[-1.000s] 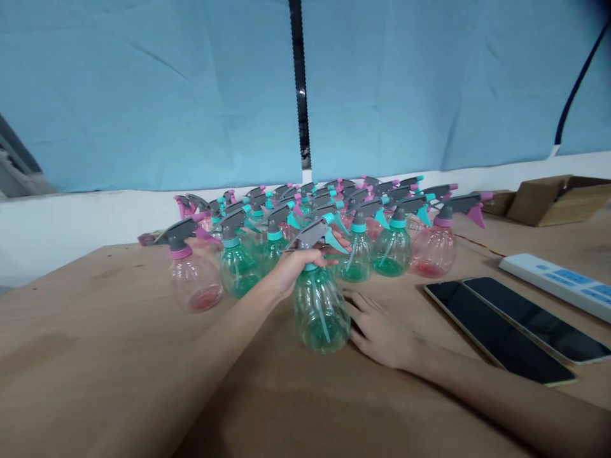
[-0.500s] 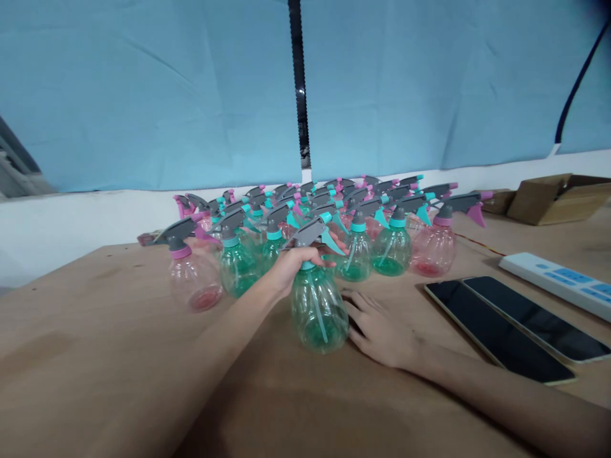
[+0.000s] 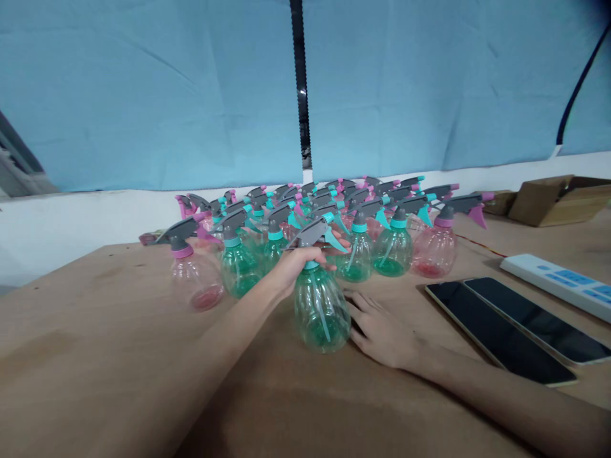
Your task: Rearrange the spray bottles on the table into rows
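In front of me is a green see-through spray bottle (image 3: 322, 315) with a grey head and a turquoise trigger. My left hand (image 3: 298, 267) is wrapped round its neck, just under the spray head. My right hand (image 3: 382, 327) lies low on the table at the bottle's right side, fingers stretched out and holding nothing. Its fingertips are close to the bottle; whether they touch it I cannot tell. Right behind stand more spray bottles: a green one (image 3: 392, 248), a pink one (image 3: 434, 248) and, on the left, another pink one (image 3: 195, 283).
Several rows of green and pink spray bottles fill the back of the wooden table (image 3: 95, 356). To the right lie two dark-screened phones (image 3: 496, 334) and a white power strip (image 3: 558, 280). An open cardboard box (image 3: 558, 200) stands behind them, before a blue-covered wall (image 3: 191, 95).
Almost nothing differs. The whole view has shifted very slightly; my left hand keeps its hold on the bottle's neck and my right hand stays beside it.
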Motion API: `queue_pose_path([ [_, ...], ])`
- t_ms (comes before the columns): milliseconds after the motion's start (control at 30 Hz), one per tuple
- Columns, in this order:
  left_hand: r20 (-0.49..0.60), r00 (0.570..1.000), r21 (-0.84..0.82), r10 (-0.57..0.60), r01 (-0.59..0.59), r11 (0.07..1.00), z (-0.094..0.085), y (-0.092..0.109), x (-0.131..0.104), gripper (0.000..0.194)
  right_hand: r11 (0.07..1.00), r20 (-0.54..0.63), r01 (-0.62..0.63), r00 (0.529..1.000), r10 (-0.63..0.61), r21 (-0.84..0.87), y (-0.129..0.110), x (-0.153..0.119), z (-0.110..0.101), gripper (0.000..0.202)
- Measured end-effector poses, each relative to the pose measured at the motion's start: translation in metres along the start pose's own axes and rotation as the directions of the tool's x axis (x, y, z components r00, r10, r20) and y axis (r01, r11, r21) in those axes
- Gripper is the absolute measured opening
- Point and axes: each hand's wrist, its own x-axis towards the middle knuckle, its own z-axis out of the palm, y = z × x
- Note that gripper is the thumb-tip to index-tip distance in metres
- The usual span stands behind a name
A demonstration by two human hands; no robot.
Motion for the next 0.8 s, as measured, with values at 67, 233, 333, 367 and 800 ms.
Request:
queue_pose_path([
  [67, 0.001, 1.0, 0.008, -0.005, 0.005, 1.0, 0.0024, 0.0013, -0.0008, 0.039, 1.0, 0.002, -0.001, 1.0, 0.001, 0.0, 0.0, -0.0001, -0.0003, 0.037],
  [233, -0.028, 1.0, 0.03, 0.004, -0.003, 1.0, 0.0074, 0.0041, -0.003, 0.043, 1.0, -0.017, 0.004, 1.0, -0.004, 0.008, -0.0001, -0.0003, -0.0003, 0.036],
  [333, -0.038, 0.999, 0.018, -0.004, 0.005, 1.0, 0.007, 0.0043, -0.0032, 0.044, 1.0, -0.015, 0.001, 1.0, -0.001, 0.002, 0.0001, -0.0002, -0.0001, 0.036],
  [367, -0.03, 0.999, 0.012, -0.015, 0.016, 1.0, 0.0064, 0.0041, -0.0031, 0.043, 1.0, -0.01, 0.001, 1.0, -0.001, 0.0, 0.0001, -0.0002, -0.0002, 0.035],
  [800, -0.061, 0.986, 0.017, -0.154, 0.155, 0.988, 0.0002, 0.0042, -0.0022, 0.033, 1.0, -0.02, 0.006, 1.0, -0.006, 0.003, 0.0014, -0.0004, 0.0017, 0.036],
])
